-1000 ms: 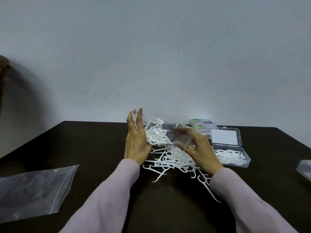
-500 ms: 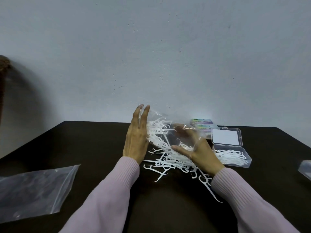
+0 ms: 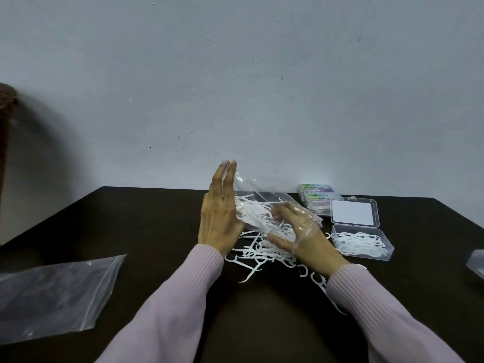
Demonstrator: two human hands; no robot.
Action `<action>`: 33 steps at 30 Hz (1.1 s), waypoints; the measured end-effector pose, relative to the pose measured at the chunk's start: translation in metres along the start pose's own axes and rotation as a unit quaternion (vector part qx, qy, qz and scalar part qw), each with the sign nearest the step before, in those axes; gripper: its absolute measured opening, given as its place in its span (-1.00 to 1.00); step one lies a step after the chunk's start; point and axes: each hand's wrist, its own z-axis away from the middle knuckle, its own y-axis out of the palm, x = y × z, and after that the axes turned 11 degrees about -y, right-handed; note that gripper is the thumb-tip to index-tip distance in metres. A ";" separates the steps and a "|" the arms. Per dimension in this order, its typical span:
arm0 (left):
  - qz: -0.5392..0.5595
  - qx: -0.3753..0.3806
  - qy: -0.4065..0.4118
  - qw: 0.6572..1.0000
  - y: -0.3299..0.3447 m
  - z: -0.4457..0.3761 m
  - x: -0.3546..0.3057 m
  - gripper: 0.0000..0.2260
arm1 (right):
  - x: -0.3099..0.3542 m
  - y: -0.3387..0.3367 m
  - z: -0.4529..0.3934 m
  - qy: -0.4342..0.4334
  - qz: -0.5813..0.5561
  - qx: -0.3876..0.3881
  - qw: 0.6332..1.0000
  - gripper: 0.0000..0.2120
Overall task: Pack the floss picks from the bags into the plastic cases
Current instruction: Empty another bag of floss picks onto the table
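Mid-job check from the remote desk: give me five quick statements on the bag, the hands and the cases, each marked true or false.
1. Both hands, left hand and right hand, hold the clear bag above the table. True.
2. The open case is empty. False: floss picks lie in it.
3. Loose floss picks lie on the table under the bag. True.
4. The bag in hand is empty. False: picks are inside it.
5. The flat bag lies at the right. False: it lies at the left.

Plain rm: dark table (image 3: 131,231), bare wall (image 3: 262,87).
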 end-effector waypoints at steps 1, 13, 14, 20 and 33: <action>-0.001 -0.003 -0.008 1.000 0.000 0.000 0.000 0.08 | 0.000 0.000 0.000 0.000 0.002 -0.003 1.000 -0.67; -0.020 -0.008 -0.074 0.997 0.000 -0.001 0.013 0.05 | 0.001 -0.004 -0.003 0.005 -0.017 -0.082 0.997 -0.78; -0.022 -0.007 -0.079 0.997 -0.001 -0.002 0.014 0.05 | -0.001 -0.004 -0.003 0.011 -0.025 -0.088 0.996 -0.79; -0.031 -0.022 -0.109 0.993 -0.003 -0.004 0.020 0.04 | -0.001 -0.006 -0.003 0.015 -0.021 -0.116 0.993 -0.80; 0.006 -0.062 -0.244 0.968 -0.015 -0.011 0.025 0.00 | -0.012 -0.005 0.001 0.116 0.086 -0.003 0.990 -0.76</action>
